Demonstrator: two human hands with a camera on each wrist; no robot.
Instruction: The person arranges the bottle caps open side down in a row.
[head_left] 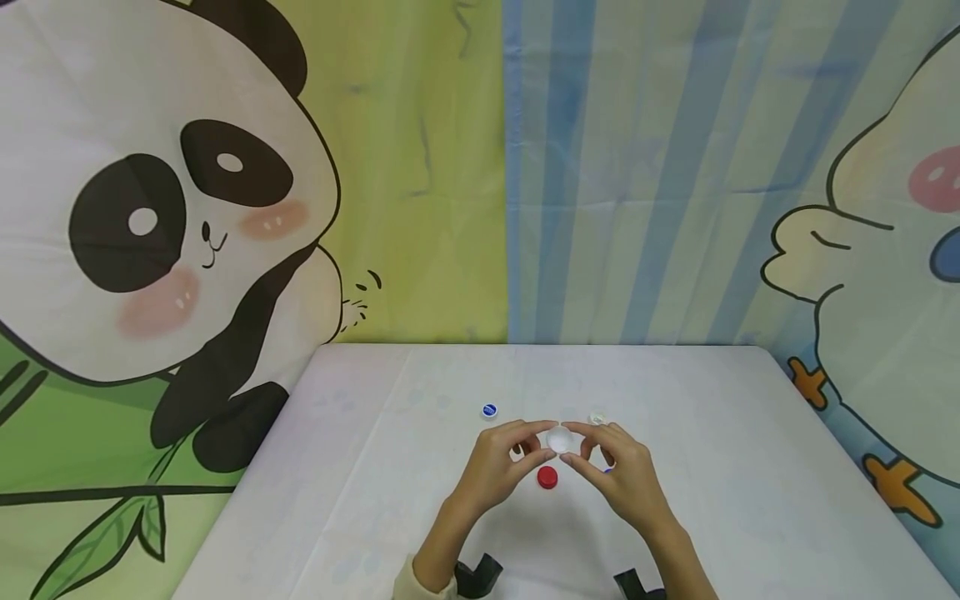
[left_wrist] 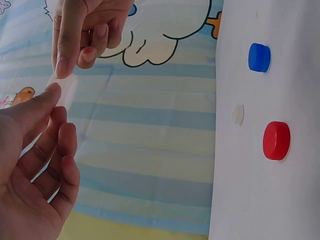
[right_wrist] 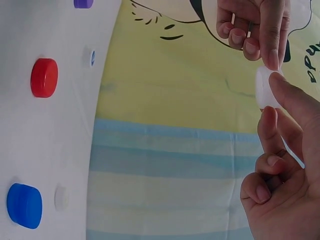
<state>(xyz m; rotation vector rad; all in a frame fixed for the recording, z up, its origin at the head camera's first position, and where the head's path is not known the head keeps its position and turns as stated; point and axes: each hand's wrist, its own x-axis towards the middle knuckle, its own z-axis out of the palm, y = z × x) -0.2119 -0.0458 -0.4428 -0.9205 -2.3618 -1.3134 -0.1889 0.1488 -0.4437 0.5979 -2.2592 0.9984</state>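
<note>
A round white plastic cap (head_left: 559,439) is held up above the white table between both hands. My left hand (head_left: 497,463) pinches its left side between thumb and forefinger. On the opposite edge, the thumb and forefinger of my right hand (head_left: 628,475) pinch it too. The cap (right_wrist: 262,89) looks translucent in the right wrist view, partly covered by fingers. Below the hands a red cap (head_left: 547,477) lies on the table. A blue cap (left_wrist: 259,57) and a small whitish cap (left_wrist: 238,114) lie near it; the right hand mostly hides the blue one in the head view.
Farther back on the table (head_left: 360,500) lies a small blue-and-white cap (head_left: 489,411). A purple cap (right_wrist: 83,4) shows at the right wrist view's top edge. Printed cloths, a panda (head_left: 247,350) on one, hang behind the table. Black straps (head_left: 477,577) sit by the wrists.
</note>
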